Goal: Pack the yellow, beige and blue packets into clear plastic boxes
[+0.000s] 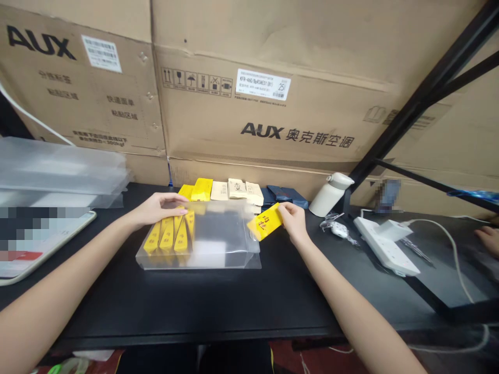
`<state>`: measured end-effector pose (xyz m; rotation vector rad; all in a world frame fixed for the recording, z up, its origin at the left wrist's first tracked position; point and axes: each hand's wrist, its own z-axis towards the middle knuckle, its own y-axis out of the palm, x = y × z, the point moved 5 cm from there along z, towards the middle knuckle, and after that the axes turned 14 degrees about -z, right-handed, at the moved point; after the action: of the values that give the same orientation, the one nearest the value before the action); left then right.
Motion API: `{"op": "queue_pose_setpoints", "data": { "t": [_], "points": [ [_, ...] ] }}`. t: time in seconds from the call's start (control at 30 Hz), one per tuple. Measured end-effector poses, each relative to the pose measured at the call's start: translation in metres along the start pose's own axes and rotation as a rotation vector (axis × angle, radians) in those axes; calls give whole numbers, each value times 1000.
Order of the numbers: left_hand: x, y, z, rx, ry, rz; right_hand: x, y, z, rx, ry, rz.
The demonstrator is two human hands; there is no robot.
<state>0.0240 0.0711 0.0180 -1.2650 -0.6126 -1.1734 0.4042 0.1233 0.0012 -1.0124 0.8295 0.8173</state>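
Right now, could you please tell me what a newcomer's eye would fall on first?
Probably the bright yellow packets standing in the clear box on the black table, plus another yellow packet in the right hand by its right end. Behind, large cardboard cartons marked AUX fill the background.

Both bare arms reach forward: the left forearm [93,254] slants in from eight o'clock, its hand [166,206] bent palm-down, fingertips toward three. The right forearm [343,285] angles in between four and five; its hand [295,221] pinches, fingers curled, toward ten.
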Motion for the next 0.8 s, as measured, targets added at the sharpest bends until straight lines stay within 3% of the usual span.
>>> {"op": "queue_pose_setpoints", "data": {
  "t": [0.43, 0.67, 0.8],
  "points": [
    [0, 2, 0, 17, -32, -29, -4, 26, -14, -272, 55, 139],
    [-5, 2, 0, 17, -83, -39, -12, 48, -35, -692, 68, 328],
    [-6, 2, -1, -3, -74, -41, -17, 52, -42, -794, 77, 431]
  ]
}}
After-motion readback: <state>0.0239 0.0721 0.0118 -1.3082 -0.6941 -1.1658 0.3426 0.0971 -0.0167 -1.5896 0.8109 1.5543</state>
